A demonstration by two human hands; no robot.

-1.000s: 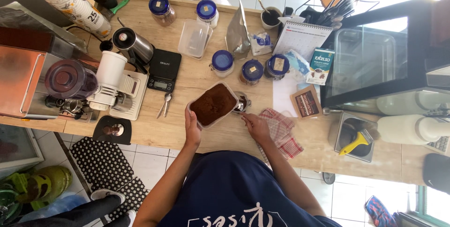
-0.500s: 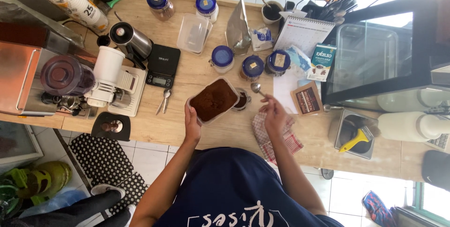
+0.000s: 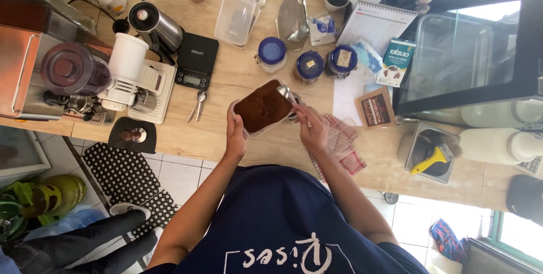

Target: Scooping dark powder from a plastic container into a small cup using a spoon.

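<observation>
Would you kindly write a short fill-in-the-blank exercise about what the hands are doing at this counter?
1. The left hand holds a clear container full of ____ powder.
2. The right hand holds a metal ____ at the container's edge.
3. The three jars beyond the container have ____ lids.
4. The checked cloth lies on the ____ counter.

Missing words: brown; spoon; blue; wooden

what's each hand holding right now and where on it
The left hand grips the lower left edge of a clear container of brown powder. The right hand holds a metal scoop by its handle.
</observation>
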